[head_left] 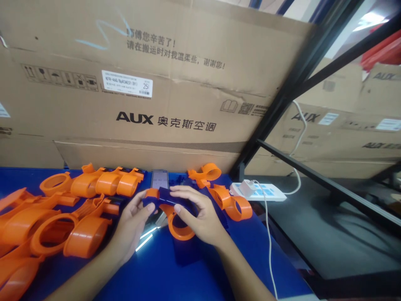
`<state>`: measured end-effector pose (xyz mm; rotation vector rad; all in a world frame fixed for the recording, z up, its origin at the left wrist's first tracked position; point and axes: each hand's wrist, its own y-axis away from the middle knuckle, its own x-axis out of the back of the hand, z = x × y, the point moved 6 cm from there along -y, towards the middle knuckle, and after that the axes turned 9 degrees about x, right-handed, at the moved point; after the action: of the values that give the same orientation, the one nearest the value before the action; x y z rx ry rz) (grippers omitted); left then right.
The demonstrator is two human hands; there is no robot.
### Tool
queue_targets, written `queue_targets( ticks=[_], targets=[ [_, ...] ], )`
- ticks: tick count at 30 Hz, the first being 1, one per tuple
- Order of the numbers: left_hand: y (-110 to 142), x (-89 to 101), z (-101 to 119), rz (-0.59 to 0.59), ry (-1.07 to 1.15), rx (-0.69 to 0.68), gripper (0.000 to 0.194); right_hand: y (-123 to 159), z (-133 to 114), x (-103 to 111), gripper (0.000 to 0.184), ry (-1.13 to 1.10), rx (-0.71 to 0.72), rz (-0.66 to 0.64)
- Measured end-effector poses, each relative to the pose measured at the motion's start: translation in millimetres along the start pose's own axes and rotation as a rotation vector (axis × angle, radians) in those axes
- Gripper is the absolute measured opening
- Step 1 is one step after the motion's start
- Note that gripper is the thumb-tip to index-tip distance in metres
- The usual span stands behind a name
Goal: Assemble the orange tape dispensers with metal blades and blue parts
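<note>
My left hand grips one end of an orange plastic tape dispenser, its thumb pressed on a dark blue piece at that end. On the other side, my right hand closes over the same blue piece, thumb beside the dispenser's round ring. The ring hangs down between the hands, just above the blue tabletop. Part of the blue piece is hidden by my fingers. Just beyond the hands lies a phone with its screen lit.
Several orange dispensers are heaped at the left, others at the back right. A white power strip with a plug and cable sits by the right edge. Behind stands a large cardboard box, beside a black metal frame.
</note>
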<state>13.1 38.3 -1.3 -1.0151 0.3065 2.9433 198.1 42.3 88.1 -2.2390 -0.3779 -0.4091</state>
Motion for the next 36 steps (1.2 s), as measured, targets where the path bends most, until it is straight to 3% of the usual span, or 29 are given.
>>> queue_targets(
  ticks=[11,17,23,29,36],
  targets=[
    [2.2,0.9,1.1,0.015,-0.017,-0.018,0.055,0.0,0.4,1.9,0.022,0.04,0.0,-0.007],
    [7.1,-0.1,12.3,0.002,-0.031,-0.146,0.06,-0.2,-0.6,1.3,0.047,0.031,-0.022,-0.092],
    [8.3,-3.1,16.1,-0.082,-0.031,-0.156,0.064,2.3,-2.5,-2.0,0.059,0.188,0.031,-0.146],
    [6.4,-1.5,15.2,-0.014,-0.197,-0.217,0.053,4.7,-1.6,-11.9,0.053,0.338,0.12,-0.246],
    [3.1,-0.5,15.0,-0.002,-0.203,-0.219,0.045,6.4,-0.9,-14.7,0.049,0.377,0.132,-0.271]
  ],
)
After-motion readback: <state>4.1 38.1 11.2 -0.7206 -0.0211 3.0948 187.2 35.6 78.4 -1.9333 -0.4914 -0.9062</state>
